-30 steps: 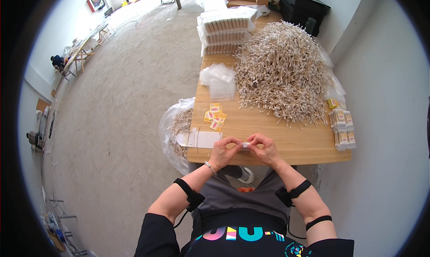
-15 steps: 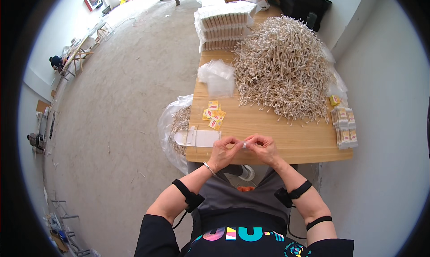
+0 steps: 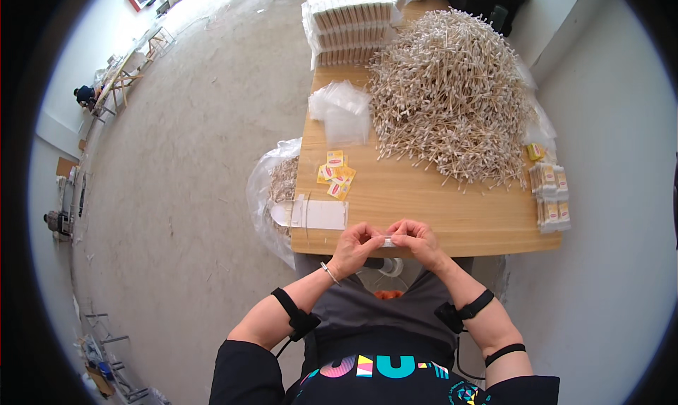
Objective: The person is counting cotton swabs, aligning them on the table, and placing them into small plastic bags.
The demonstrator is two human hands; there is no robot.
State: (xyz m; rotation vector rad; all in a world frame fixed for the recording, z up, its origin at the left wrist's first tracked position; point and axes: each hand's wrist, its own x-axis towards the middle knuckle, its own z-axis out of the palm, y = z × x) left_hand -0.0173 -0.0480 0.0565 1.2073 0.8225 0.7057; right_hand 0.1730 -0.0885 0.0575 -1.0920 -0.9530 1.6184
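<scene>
Left hand [image 3: 355, 246] and right hand [image 3: 417, 239] pinch a small clear packet [image 3: 388, 242] together at the wooden table's [image 3: 424, 200] near edge, apparently steadying it for handling.

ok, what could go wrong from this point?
1. Both hands, left hand and right hand, pinch a small clear packet right at the table's near edge; a slip would likely drop it into the lap.
2. The big pile of sticks spreads toward the work area; loose ones could roll in.
3. The yellow labels lie loose near the left edge and could slide off.
</scene>
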